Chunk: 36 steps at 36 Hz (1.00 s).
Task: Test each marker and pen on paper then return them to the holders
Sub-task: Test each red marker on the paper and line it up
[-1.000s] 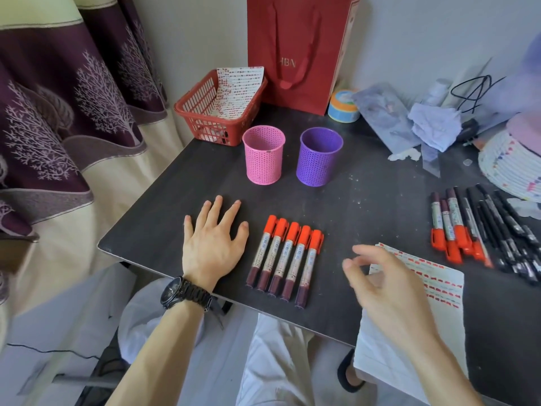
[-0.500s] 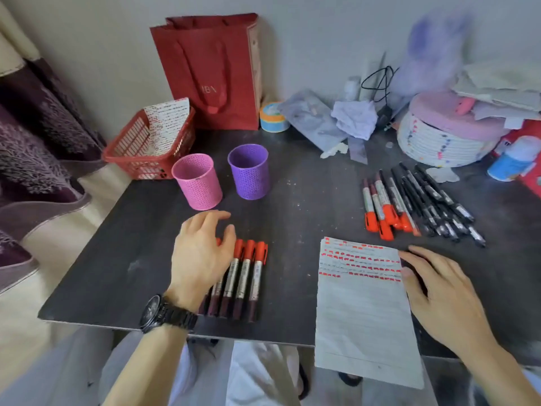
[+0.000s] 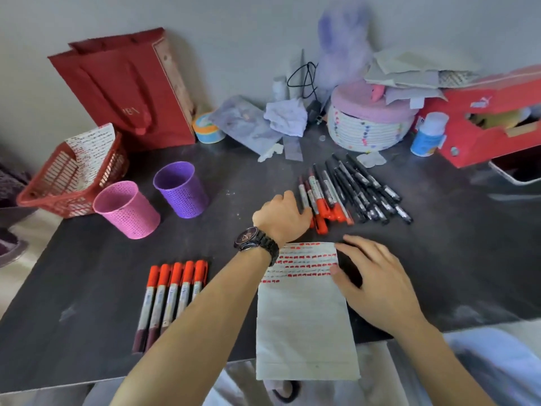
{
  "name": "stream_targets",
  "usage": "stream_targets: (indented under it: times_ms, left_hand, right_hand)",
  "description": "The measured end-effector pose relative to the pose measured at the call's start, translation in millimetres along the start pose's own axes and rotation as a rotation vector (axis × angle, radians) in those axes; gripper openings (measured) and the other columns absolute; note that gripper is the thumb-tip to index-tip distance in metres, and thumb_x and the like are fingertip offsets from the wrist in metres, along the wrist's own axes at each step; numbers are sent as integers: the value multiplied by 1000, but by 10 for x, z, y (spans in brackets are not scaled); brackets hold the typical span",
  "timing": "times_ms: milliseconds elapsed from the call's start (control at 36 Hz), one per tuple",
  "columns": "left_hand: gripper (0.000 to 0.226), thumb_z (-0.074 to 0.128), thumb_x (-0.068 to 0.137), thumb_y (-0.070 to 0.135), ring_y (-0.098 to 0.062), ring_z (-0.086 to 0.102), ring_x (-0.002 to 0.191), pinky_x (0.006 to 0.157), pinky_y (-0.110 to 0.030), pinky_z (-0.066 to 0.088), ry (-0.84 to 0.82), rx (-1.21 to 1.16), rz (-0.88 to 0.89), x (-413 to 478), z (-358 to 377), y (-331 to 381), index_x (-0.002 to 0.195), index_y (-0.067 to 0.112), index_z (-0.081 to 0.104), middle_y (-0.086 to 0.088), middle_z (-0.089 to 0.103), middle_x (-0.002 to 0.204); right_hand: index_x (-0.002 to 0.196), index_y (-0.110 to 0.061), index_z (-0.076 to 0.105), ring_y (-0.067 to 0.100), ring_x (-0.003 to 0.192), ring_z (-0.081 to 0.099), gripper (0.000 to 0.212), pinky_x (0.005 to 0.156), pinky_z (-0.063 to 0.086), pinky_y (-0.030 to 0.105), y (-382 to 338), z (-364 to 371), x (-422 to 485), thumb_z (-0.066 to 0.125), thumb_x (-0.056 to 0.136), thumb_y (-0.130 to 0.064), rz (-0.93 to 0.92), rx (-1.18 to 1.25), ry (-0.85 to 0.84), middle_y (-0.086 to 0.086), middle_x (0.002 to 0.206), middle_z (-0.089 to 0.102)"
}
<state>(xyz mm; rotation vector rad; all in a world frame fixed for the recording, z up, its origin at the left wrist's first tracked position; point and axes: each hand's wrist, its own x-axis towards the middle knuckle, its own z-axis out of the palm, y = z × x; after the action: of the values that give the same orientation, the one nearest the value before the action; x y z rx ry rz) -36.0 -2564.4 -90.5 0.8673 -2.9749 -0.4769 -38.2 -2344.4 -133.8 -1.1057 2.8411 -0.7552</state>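
On the table (image 3: 87,303), 5 orange-capped markers (image 3: 172,291), 2 holders (image 3: 152,200); left hand (image 3: 282,218) reaches unclearly, right hand (image 3: 377,285) flat on paper (image 3: 304,326).

Two holders, pink (image 3: 126,209) and purple (image 3: 180,189); five orange-capped markers in the near row (image 3: 172,291); one paper sheet (image 3: 304,315).
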Motion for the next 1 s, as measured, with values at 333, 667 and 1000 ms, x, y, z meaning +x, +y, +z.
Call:
stream_targets:
  times_ms: [333,667,1000]
  left_hand:
    - [32,41,97,41,-33,63,95,72,-36,41,38,118,-171,52,-90,-183,111,15,52,-8,65,110]
    - [28,41,102,18,-13,36,52,46,-22,33,235,-1062,-156,-1239,-227,-571,94,1,61,0,44,60]
    - [57,35,109,41,-11,27,47,49,-17,27,58,-1221,-246,-2251,24,-517,69,16,66,8,29,50]
  right_hand:
    - [132,-31,66,20,136,47,43,108,41,45,70,48,2,66,93,-48,-54,11,22,-5,145,56]
    - [133,-29,66,22,134,49,42,106,43,47,62,68,-1,60,97,-48,-69,0,67,-4,144,58]
    - [110,-44,68,-7,110,60,17,102,46,27,-87,-110,-14,62,94,-45,233,630,231,-25,112,69]
